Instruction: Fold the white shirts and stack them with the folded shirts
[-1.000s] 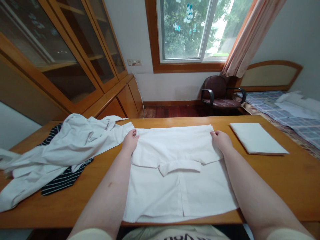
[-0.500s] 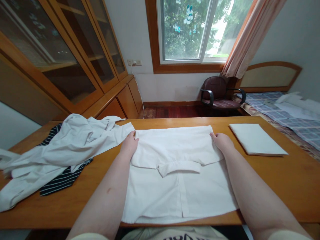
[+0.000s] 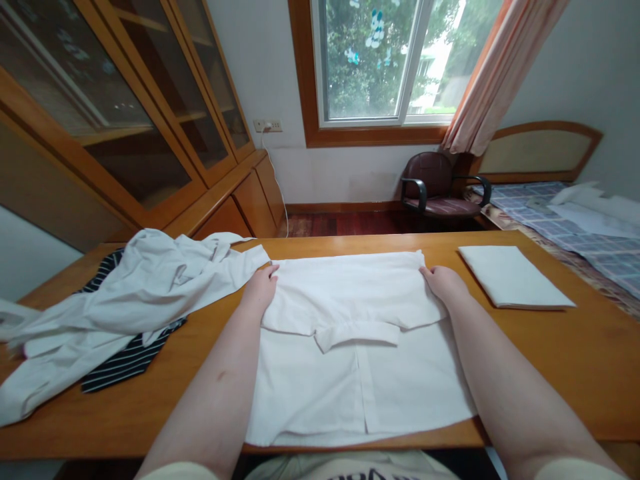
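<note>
A white coat-like garment (image 3: 320,387) lies on the wooden table (image 3: 530,373) before me, its upper part turned down over the lower. A loose strap (image 3: 360,335) crosses its middle, and a slit runs below that. At the far left corner of the fold, my left hand (image 3: 261,288) grips the cloth between thumb and fingers. Opposite it, my right hand (image 3: 445,283) pinches the right edge of the folded part. The fingertips are partly hidden by cloth.
Left on the table, another crumpled white garment (image 3: 135,293) lies over a dark striped cloth (image 3: 133,363). A flat white folded item (image 3: 515,277) rests at right. Beyond stand a wooden cabinet (image 3: 220,207), an armchair (image 3: 435,183) and a bed (image 3: 550,207).
My left fingers have shifted slightly on the far left corner of the fold. The garment and my right hand look nearly unmoved.
</note>
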A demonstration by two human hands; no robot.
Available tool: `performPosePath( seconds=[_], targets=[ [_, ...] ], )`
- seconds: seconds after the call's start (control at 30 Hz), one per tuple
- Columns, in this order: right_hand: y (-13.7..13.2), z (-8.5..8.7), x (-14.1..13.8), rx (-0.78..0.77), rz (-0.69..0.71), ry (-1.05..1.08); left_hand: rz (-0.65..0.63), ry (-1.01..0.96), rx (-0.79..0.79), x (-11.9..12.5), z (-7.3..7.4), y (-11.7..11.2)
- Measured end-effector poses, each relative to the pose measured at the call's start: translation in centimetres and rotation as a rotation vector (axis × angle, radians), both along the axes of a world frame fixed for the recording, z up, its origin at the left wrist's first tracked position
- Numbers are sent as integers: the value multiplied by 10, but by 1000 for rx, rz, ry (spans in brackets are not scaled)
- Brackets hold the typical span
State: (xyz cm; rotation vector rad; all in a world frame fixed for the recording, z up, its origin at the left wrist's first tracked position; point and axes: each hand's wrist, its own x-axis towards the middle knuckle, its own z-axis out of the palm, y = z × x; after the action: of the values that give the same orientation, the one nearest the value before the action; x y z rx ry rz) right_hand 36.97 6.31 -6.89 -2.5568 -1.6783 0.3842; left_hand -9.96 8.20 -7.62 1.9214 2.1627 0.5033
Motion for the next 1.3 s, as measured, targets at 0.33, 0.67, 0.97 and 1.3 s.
performPosePath(
  seconds=[0.33, 0.67, 0.97, 1.3],
  targets=[
    [-1, 4, 16, 9, 2, 31, 96, 65, -241, -14, 17, -5],
    [-24, 23, 42, -403, 227, 482, -153, -440, -685, -48, 31, -28],
    [-27, 16, 52, -566, 355, 538, -312, -306, -869, -47, 38, -31],
    [-31, 25, 49, -580, 315, 526, -193, -314, -891, -38, 39, -38]
  ],
)
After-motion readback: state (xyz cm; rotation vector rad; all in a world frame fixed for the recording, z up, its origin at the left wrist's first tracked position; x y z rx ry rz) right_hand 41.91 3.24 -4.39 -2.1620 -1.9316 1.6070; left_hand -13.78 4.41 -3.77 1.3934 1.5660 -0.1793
